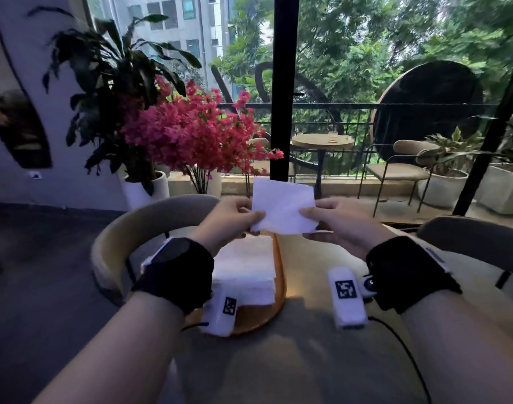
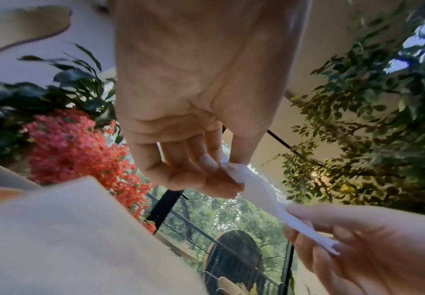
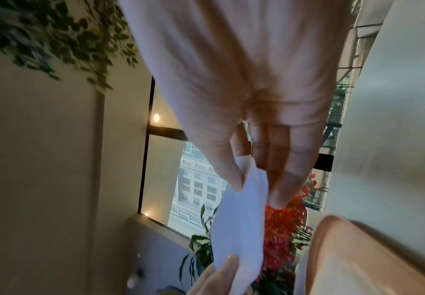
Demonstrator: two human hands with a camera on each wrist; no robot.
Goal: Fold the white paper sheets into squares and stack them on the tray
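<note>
Held up in the air above the far end of the tray [image 1: 280, 275]: one white paper sheet [image 1: 283, 207], folded to a rough square, a little tilted. Left hand [image 1: 230, 220] pinching its left lower corner between thumb and fingers; right hand [image 1: 338, 221] pinching its right lower edge in the same way. Both hands closed on the sheet, not wide.

On the tray, below the hands: a stack of white folded sheets [image 1: 243, 272], partly hidden by the left wrist with its black band [image 1: 176, 272]. Tray orange-brown, lying on the pale round table [image 1: 307, 345].

Right of the tray, on the table: a white block with a black square marker [image 1: 347, 297], under the right wrist, with a black cable [image 1: 407, 354] going toward the near edge. At the near left rim of the tray: a second white marked block [image 1: 221, 314].

Beyond the tray: a curved chair back [image 1: 150, 220], red flowers [image 1: 191, 132] in a pot, a dark-leaved plant [image 1: 109, 83], a black window post [image 1: 283, 83]. Behind the glass: a small round table [image 1: 322, 141] and a chair [image 1: 401, 167].
</note>
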